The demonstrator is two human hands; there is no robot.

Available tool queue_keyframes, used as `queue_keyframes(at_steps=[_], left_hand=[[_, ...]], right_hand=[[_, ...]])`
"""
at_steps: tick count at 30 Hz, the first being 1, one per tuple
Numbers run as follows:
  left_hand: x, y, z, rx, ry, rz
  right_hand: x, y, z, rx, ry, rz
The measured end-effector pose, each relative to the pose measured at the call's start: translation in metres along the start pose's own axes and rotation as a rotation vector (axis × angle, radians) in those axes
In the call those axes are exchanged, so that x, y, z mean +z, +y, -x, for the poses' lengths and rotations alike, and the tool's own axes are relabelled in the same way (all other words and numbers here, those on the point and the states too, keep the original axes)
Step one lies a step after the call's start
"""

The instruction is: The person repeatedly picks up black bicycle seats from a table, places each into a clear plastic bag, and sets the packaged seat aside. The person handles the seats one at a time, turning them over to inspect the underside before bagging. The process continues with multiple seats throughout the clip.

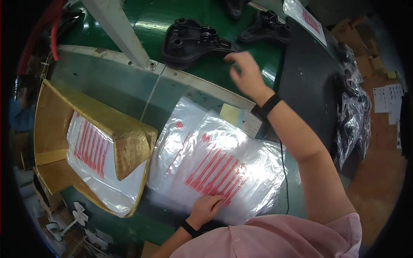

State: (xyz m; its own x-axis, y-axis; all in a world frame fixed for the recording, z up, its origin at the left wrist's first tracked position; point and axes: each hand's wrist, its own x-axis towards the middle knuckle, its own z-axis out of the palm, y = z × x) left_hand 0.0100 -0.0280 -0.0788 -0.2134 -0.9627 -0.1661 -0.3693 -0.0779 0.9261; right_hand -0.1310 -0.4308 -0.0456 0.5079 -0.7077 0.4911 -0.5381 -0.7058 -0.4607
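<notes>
Logging the black part first: it lies bare on the green belt, past the bench. Our right hand is at its narrow end, thumb and fingers apart; we can't tell if a fingertip touches. Nearer us, clear bags with red print lie flat, overlapping; our left hand rests at their near edge, and we can't tell if it pinches any film. Progress, as we judge it: early for this part, no bag around it, and the bags by our left hand look unfilled. Two more parts on the belt, farther off, are bare too. At right, dark items are already in clear plastic. At left, an open box holds more flat bags.
</notes>
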Motion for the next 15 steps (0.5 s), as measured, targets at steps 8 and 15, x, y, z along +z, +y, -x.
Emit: queue_keyframes(at_steps=[8,15], left_hand=[[-0.002,-0.001,-0.001,0.004,0.005,0.005],[-0.003,0.001,-0.001,0.024,0.011,-0.024]], right_hand=[[-0.025,0.089,-0.044,-0.015,0.082,0.524],[0.005,0.125,-0.05,0.061,-0.081,0.776]])
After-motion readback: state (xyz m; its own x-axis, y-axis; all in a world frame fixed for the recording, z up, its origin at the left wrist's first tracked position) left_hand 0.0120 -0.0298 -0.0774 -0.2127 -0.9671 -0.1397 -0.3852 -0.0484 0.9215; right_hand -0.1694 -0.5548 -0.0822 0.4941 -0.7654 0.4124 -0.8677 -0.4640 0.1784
